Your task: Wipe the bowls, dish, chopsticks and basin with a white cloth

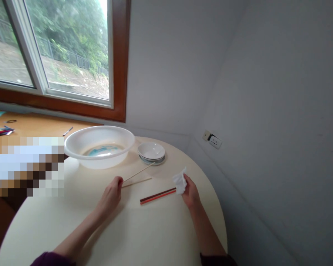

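My left hand point(113, 193) is closed round one end of a pale wooden chopstick point(138, 172), which slants up to the right toward the bowls. Beneath it, a second pale chopstick point(137, 182) lies on the table, its near end hidden by the hand. A crumpled white tissue point(180, 181) is pinched in my right hand point(191, 192), at the right of the table. Between the hands lie a dark brown chopstick point(158, 194) and an orange-red chopstick point(157, 196), side by side; their right ends pass behind the tissue.
A large translucent white basin point(100, 163) stands at the back left of the round table point(122, 236). White bowls point(151, 150) are stacked right of it. Behind is a wooden desk point(41, 120) with a pen point(68, 131). The wall point(266, 129) closes off the right.
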A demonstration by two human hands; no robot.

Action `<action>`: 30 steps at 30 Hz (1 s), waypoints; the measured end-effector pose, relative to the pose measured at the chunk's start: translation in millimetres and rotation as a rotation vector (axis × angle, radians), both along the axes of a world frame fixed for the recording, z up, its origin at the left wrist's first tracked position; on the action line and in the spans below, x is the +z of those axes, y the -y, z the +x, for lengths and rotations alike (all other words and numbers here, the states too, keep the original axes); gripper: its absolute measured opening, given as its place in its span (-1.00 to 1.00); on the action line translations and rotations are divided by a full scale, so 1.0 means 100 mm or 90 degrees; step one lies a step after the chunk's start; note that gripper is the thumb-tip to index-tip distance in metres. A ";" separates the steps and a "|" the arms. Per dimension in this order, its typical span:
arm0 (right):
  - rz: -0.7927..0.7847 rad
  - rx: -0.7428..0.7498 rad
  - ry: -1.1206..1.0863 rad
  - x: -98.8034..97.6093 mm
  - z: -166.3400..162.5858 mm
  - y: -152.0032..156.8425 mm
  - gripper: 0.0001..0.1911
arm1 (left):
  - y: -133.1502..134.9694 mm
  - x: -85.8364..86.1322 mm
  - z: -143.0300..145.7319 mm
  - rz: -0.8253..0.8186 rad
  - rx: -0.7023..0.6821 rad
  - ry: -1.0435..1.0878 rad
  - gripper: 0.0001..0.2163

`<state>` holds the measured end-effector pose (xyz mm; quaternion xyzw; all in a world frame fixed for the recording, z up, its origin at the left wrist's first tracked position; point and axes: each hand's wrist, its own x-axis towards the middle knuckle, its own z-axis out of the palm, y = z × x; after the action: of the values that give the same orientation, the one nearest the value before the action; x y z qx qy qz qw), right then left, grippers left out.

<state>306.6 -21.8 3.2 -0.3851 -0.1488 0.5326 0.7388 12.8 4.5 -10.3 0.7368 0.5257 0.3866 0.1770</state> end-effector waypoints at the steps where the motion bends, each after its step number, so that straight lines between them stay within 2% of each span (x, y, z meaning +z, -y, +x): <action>1: -0.003 -0.002 -0.009 0.02 -0.10 0.01 -0.95 | 0.02 0.02 0.04 0.004 -0.010 0.040 -0.88; 7: 0.029 0.075 -0.020 -0.01 -0.74 0.06 -0.83 | 0.26 0.15 0.33 -0.109 -0.103 0.195 -0.76; 11: 0.018 0.133 0.005 -0.02 -1.00 0.14 -0.71 | 0.41 0.15 0.42 -0.180 -0.156 0.242 -0.73; 15: 0.019 0.188 -0.020 0.02 -1.07 0.21 -0.65 | 0.45 0.12 0.43 -0.204 -0.167 0.248 -0.72; 22: 0.033 0.267 -0.031 0.05 -1.07 0.23 -0.70 | 0.44 0.11 0.40 -0.213 -0.170 0.250 -0.70; 27: 0.081 0.340 0.051 0.06 -1.12 0.30 -0.76 | 0.45 0.11 0.39 -0.219 -0.167 0.244 -0.72; 30: 0.075 0.358 0.122 0.04 -1.18 0.35 -0.79 | 0.46 0.10 0.38 -0.225 -0.197 0.244 -0.72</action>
<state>188.8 -56.3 7.0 -0.3338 -0.3490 0.6683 0.5659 50.5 -41.1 -0.6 0.6797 0.4232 0.3894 0.4552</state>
